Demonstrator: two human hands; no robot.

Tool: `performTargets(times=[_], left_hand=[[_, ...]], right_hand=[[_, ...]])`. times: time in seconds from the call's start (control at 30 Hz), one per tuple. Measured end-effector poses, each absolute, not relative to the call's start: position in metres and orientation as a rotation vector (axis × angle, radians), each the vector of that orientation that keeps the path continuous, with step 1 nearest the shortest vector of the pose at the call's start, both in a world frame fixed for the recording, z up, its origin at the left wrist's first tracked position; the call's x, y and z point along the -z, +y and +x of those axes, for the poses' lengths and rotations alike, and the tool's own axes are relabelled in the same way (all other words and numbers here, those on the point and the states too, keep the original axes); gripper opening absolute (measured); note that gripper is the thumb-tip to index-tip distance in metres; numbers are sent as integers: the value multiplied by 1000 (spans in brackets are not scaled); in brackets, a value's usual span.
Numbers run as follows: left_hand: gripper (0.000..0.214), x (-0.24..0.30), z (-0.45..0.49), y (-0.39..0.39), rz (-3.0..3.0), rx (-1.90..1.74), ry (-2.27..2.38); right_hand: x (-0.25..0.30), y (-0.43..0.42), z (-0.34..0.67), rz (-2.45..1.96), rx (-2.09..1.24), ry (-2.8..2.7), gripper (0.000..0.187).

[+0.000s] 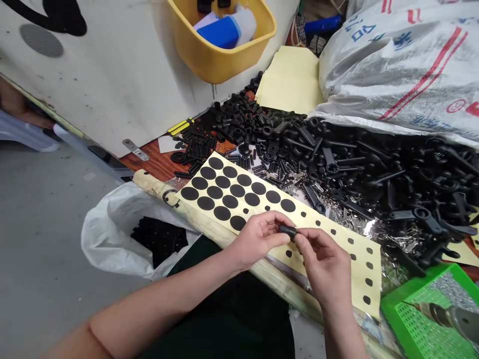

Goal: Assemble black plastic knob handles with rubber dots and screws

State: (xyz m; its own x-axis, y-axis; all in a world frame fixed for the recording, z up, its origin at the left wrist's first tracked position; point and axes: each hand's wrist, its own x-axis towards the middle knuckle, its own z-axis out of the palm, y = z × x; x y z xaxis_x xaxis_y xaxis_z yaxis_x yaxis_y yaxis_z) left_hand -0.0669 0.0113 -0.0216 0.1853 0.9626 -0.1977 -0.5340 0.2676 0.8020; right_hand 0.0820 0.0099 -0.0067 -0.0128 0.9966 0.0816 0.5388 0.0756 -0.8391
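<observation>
A small black plastic cylinder [287, 230] is held between my two hands, above a pale yellow sheet of stickers. My left hand [262, 233] pinches its left end with thumb and fingers. At the other end, the thumb and fingertips of my right hand [325, 257] close on it; whether they also hold a smaller piece is hidden. The sticker sheet [318, 237] lies under both hands, with large black discs [237, 190] on its left half and small black dots on its right.
Behind the sheet spreads a heap of black plastic parts [337, 164] and metal clips. A green basket [404, 299] with a screwdriver-like tool stands at right. A yellow bin [220, 60] hangs above, a white sack [404, 75] lies behind, and a white bag [108, 234] is below left.
</observation>
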Motion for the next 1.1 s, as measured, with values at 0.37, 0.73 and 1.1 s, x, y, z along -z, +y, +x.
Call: performTargets(times=[0.37,0.73,1.1], left_hand=[[14,23,-66,11,688,-1128,839],[14,22,-64,9,741,-1158,902],[13,22,-65,10,650,-1175,875]], right_hand=[[5,12,88,-1282,-629,-1802,5],[6,12,84,-1255,-362,-1972,10],[10,11,83,-1202,-605,-1833,12]])
